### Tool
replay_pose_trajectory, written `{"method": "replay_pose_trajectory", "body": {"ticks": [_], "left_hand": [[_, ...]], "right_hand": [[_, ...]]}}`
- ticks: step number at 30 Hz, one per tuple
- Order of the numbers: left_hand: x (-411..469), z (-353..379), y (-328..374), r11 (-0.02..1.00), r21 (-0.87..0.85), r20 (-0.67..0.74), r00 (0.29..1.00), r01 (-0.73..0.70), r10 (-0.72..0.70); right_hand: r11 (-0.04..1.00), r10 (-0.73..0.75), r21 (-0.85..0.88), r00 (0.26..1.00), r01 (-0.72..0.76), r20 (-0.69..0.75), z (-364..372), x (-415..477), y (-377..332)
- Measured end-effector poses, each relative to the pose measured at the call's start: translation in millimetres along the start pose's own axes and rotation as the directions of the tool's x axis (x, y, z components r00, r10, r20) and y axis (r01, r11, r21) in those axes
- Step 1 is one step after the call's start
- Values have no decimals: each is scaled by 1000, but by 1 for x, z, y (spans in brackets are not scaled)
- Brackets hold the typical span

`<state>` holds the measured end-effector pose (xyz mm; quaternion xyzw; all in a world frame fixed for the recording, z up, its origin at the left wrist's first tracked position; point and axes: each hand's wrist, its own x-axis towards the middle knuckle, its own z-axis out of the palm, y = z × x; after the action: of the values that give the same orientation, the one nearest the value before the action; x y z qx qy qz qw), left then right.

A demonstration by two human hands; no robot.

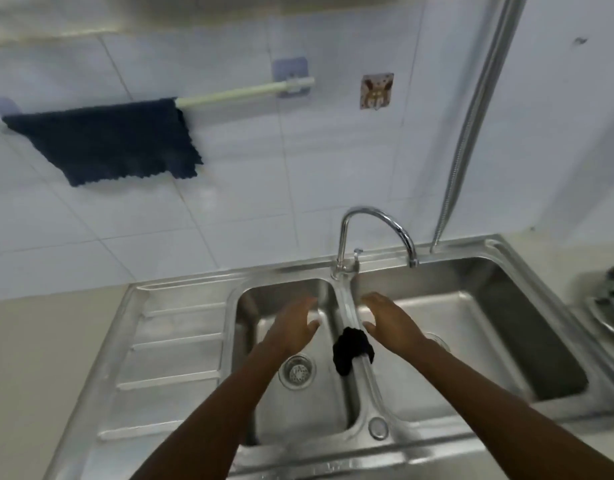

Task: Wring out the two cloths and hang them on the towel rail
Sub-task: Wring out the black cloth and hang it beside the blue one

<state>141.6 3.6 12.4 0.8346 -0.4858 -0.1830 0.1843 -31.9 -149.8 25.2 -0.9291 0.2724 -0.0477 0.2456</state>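
Note:
A dark blue cloth hangs spread over the left part of the white towel rail on the tiled wall. A second, black cloth lies bunched over the divider between the two basins of the steel sink. My left hand hovers over the left basin, fingers apart and holding nothing. My right hand hovers over the right basin, also open. The black cloth sits between the two hands, touched by neither.
A chrome tap curves over the right basin. The left basin has a drain strainer. A ribbed draining board lies to the left. A metal hose runs down the wall. Metal pots stand at the right edge.

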Motion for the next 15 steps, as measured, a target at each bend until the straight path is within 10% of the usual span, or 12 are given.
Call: {"method": "replay_pose_trajectory", "body": {"ticks": [15], "left_hand": [[-42, 87, -10, 969, -134, 106, 975, 207, -194]], "right_hand": [[1000, 12, 20, 965, -18, 261, 101, -2, 40]]}}
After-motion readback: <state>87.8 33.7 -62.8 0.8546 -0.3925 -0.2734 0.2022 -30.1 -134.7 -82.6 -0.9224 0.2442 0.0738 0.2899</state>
